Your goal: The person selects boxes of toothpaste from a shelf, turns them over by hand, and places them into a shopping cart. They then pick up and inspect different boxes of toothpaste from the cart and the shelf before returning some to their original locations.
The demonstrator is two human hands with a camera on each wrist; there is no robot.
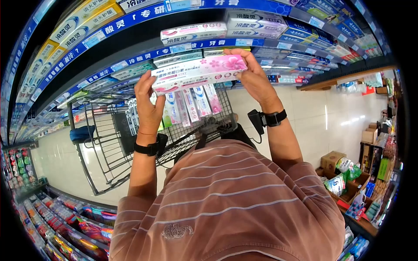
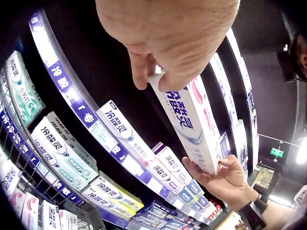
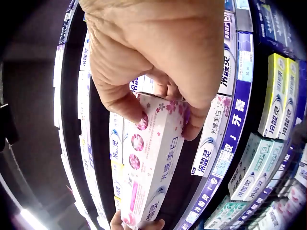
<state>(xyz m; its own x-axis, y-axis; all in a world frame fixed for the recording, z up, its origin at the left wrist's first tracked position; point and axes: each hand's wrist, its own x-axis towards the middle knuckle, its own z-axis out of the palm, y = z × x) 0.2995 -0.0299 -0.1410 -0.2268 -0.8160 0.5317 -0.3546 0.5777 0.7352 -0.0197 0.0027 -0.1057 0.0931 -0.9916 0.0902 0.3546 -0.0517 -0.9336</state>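
A long white and pink toothpaste box is held up level between both hands, in front of the shelves. The left hand grips its left end; in the left wrist view, that thumb and fingers pinch the white end. At the flowered pink end, the right hand holds on with its thumb below and fingers over the top edge. In the right wrist view, the box shows round pink pictures along one side, with the right thumb pressed on that side.
Below the box stands a wire shopping cart with several toothpaste boxes in it. Shelves with blue label strips curve ahead, and a similar box lies on one. Cartons sit on the floor at right.
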